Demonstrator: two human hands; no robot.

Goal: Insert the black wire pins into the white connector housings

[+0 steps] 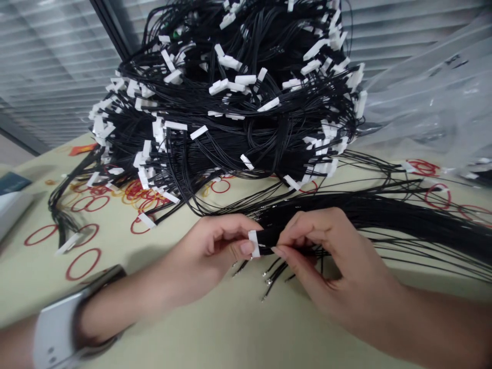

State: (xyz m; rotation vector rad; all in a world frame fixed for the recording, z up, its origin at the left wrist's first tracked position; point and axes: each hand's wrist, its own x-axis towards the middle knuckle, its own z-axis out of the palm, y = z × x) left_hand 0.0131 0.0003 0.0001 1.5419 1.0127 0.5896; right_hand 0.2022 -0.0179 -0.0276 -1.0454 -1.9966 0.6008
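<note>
My left hand [213,253] pinches a white plastic wire connector [253,243] between thumb and fingers. Black wires run from that connector into a thick bundle of black wires [346,215] stretching to the right. My right hand [311,256] grips some of these wires just beside the connector. Several loose wire ends with bare metal crimp terminals [269,279] hang below my hands. Behind them rises a large heap of black wire harnesses [230,118] with many white connectors.
Red rubber bands [82,261] lie scattered on a pale green table mat [215,328]. A clear plastic bag [426,97] sits at the back right, and a window with blinds [49,72] stands behind. A white object [11,212] lies at the left edge.
</note>
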